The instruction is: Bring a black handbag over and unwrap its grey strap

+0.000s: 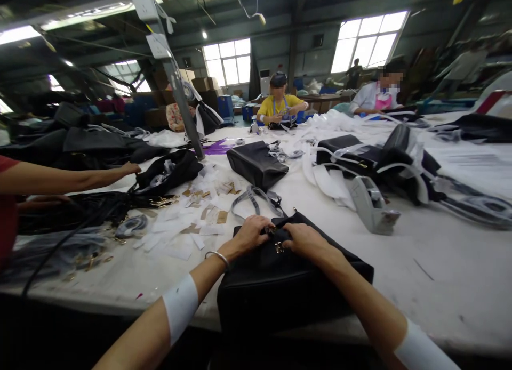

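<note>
A black handbag lies at the table's front edge, its opening and wrapped strap pointing away from me. My left hand is closed at the bag's upper edge, its fingertips pinching a small shiny metal fitting. My right hand is closed on the same edge to the right, the thumb bent over the black material and the other fingers partly hidden. Between the hands, close to my right thumb, a gold-coloured clasp shows on the bag.
Another black bag lies beyond mine. A grey tape dispenser stands to the right, before more bags. White paper scraps litter the left. A metal post rises behind them. A co-worker's arm reaches in from the left.
</note>
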Tool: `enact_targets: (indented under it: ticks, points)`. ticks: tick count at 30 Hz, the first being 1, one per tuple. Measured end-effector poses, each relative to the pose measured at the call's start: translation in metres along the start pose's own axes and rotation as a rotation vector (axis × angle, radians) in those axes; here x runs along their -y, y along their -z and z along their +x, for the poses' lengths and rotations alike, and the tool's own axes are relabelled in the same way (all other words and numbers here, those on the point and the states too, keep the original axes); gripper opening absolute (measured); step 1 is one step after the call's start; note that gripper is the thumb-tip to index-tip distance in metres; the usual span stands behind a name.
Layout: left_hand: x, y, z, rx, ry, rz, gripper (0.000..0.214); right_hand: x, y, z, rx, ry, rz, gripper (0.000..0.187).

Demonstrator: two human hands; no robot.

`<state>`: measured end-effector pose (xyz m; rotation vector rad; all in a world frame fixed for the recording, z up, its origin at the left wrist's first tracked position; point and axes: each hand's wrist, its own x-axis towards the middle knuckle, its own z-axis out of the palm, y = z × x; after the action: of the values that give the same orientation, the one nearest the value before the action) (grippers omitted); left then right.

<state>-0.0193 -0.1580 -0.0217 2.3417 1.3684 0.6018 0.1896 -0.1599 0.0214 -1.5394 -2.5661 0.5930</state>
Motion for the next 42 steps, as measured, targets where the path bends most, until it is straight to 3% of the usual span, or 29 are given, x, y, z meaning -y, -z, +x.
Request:
enact_targets:
  ticks: [4,8,14,18,23,25,30,33,35,38,42]
  points:
    - [-0.012,0.010,-0.001,-0.003,-0.027,0.187,0.022,0.004,0.001,-0.005,-0.058,-0.021,0.035,0.041]
    - [-0.019,0.015,0.000,0.003,-0.039,0.112,0.023,0.002,0.003,-0.001,-0.132,-0.040,0.174,0.047]
    - [-0.012,-0.001,0.005,-0.116,-0.008,-0.065,0.018,0.006,-0.001,0.004,-0.076,0.143,0.275,0.038]
    - [-0.017,-0.006,0.003,-0.114,0.064,-0.143,0.021,0.005,-0.004,0.007,-0.169,0.196,0.251,0.033]
    - [-0.015,-0.007,0.001,-0.092,0.059,-0.147,0.032,0.001,-0.004,0.016,-0.155,0.247,0.195,0.024]
    - [-0.009,-0.008,-0.001,-0.046,0.078,-0.176,0.030,0.000,-0.005,0.017,-0.098,0.293,0.185,0.024]
    - [0.005,-0.016,-0.007,0.191,0.049,-0.372,0.027,-0.004,-0.016,0.018,0.205,0.321,0.119,0.016]
    - [0.006,-0.009,-0.018,0.172,0.057,-0.461,0.023,-0.008,-0.022,0.022,0.225,0.306,0.105,0.018]
    - [0.011,0.005,-0.034,-0.013,0.240,-0.349,0.022,-0.010,-0.023,0.022,0.202,0.318,0.103,0.019]
    - [0.037,0.037,-0.078,-0.383,0.709,-0.012,0.020,-0.011,-0.023,0.022,0.180,0.359,0.113,0.020]
    - [0.093,0.083,-0.147,-0.459,1.025,0.141,0.031,-0.011,-0.023,0.024,0.185,0.348,0.079,0.020]
